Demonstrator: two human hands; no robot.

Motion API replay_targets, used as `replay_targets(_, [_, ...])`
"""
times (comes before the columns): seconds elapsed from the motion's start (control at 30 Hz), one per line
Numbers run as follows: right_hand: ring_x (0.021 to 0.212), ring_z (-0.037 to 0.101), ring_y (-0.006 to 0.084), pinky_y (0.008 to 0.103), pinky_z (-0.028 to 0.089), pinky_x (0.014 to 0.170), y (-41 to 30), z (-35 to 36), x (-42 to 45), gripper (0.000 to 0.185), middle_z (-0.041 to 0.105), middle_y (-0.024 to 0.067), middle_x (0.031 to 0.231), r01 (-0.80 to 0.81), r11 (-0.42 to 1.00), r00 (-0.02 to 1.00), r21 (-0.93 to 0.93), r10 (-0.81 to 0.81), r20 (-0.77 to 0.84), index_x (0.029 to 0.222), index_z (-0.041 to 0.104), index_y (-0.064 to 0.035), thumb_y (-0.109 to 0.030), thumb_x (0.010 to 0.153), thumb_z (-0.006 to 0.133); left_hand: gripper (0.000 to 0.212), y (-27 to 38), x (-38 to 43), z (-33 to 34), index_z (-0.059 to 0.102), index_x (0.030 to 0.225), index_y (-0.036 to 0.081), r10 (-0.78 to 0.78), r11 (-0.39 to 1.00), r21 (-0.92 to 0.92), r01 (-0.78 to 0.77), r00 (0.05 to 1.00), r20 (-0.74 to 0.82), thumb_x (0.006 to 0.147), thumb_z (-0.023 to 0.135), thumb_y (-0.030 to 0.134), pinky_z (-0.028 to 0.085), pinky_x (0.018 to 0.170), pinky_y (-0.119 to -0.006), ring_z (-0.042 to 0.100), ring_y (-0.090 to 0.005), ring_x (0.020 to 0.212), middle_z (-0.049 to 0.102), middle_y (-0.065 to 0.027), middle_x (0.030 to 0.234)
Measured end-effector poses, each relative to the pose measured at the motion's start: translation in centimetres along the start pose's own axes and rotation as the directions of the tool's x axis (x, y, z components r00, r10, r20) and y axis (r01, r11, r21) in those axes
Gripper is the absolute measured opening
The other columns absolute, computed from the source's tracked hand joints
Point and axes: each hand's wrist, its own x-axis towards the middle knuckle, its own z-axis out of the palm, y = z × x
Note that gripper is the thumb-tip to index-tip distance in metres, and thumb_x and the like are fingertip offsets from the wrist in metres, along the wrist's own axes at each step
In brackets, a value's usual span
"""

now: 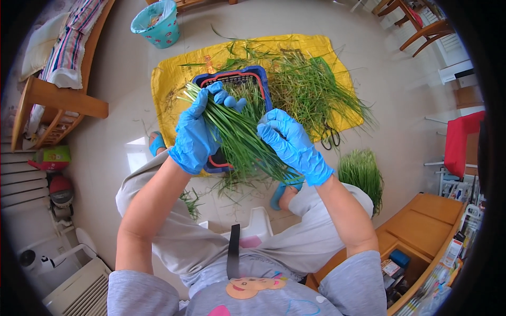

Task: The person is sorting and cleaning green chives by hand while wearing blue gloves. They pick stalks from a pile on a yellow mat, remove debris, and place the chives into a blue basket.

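Observation:
In a blue glove, my left hand (199,128) grips a bunch of long green leaves with pale stems, likely garlic chives (241,132), over a blue plastic basket (268,93) with a red inner rim. More cut greens lie inside the basket. My right hand (294,146), also gloved, is at the right edge of the bunch, thumb and fingertips brought together; whether a leaf is pinched there cannot be told. A loose heap of green leaves and dry stalks (304,87) covers the right part of a yellow woven sack (170,87). Black-handled scissors (331,136) lie at the sack's edge.
Another bundle of greens (360,177) rests on the floor by my right knee. A teal lined bin (158,27) stands beyond the sack. A wooden bench (63,96) is at left, a wooden cabinet (427,221) at lower right. Leaf scraps (237,183) lie near my feet.

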Motion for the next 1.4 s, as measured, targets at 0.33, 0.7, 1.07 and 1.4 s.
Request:
replay_targets(0.33, [0.074,0.051,0.0199,0.0299,0.042,0.068,1.0,-1.0,-0.5,0.022,0.052,0.0084,0.08,0.075,0.986,0.984,0.149,-0.097,0.15,0.076,0.059,-0.0001,-0.022,0.075,0.062,0.021,-1.9,-1.6,1.6,0.045,0.097,0.004,0.006,0.981,0.192,0.0,1.0,-0.027,0.088,0.043,0.023,0.028,0.1,-0.042,0.047,-0.0187,0.076,0.043,-0.0023,0.077])
replay_targets(0.7, [0.075,0.049,0.0123,0.0275,0.039,0.071,-0.8,-3.1,-2.8,0.019,0.051,0.0033,0.079,-0.189,0.939,0.918,0.287,0.065,0.392,0.067,0.061,-0.0013,-0.018,0.076,0.06,0.026,-3.9,-4.2,5.0,0.046,0.101,0.0,-0.079,0.884,0.454,0.113,0.992,-0.094,0.089,0.041,0.023,0.033,0.096,-0.042,0.046,-0.0169,0.071,0.042,-0.0018,0.073])
replay_targets(1.07, [0.082,0.05,0.015,0.0285,0.037,0.078,-1.5,-3.5,-5.5,0.02,0.053,0.0055,0.08,-0.205,0.91,0.875,0.359,0.006,0.484,0.067,0.062,-0.0036,-0.021,0.077,0.059,0.026,-5.2,-5.1,6.1,0.047,0.101,0.0,-0.137,0.842,0.504,0.192,0.98,-0.146,0.089,0.04,0.023,0.04,0.082,-0.035,0.043,-0.0152,0.066,0.042,-0.0012,0.073])
replay_targets(1.4, [0.069,0.05,0.009,0.0222,0.043,0.065,-1.8,-1.9,-5.4,0.019,0.05,0.0022,0.075,0.102,0.831,0.994,0.547,-0.1,-0.034,0.094,0.043,-0.0022,0.004,0.079,0.052,0.019,-5.3,-4.7,5.5,0.046,0.094,0.004,0.061,0.96,0.276,-0.056,0.998,-0.01,0.089,0.039,0.021,0.037,0.066,-0.029,0.035,-0.0127,0.059,0.034,0.0007,0.067])
